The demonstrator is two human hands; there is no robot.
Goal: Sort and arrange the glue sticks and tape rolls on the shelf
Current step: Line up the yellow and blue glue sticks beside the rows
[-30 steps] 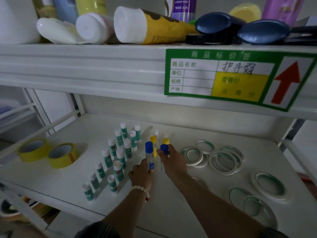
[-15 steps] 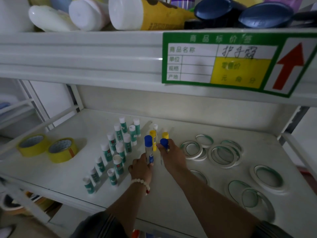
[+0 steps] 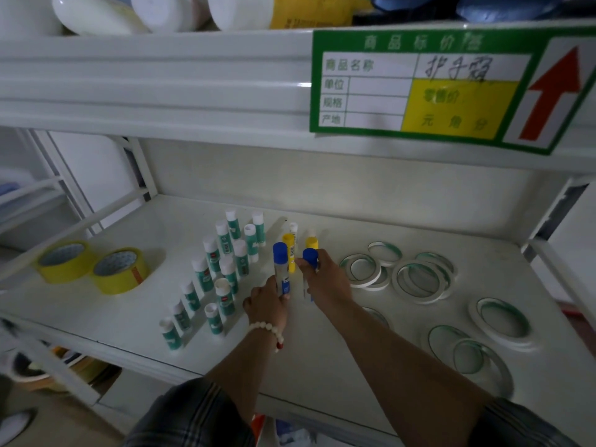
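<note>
On the white shelf, my left hand grips the base of an upright blue-capped glue stick. Beside it, my right hand holds a second blue-capped glue stick by its upper part. Just behind them stand two yellow-capped glue sticks and a small white-capped one. Left of my hands, several green-and-white glue sticks stand in two rows. Several thin white tape rolls lie flat to the right. Two yellow tape rolls sit at the far left.
The upper shelf carries lotion tubes and bottles and a green price label with a red arrow hangs from its edge. White frame posts stand at the shelf's left and right. Below the shelf edge are other goods.
The view has tilted down a little. Both hands stay on the two blue-capped glue sticks with hardly any movement.
</note>
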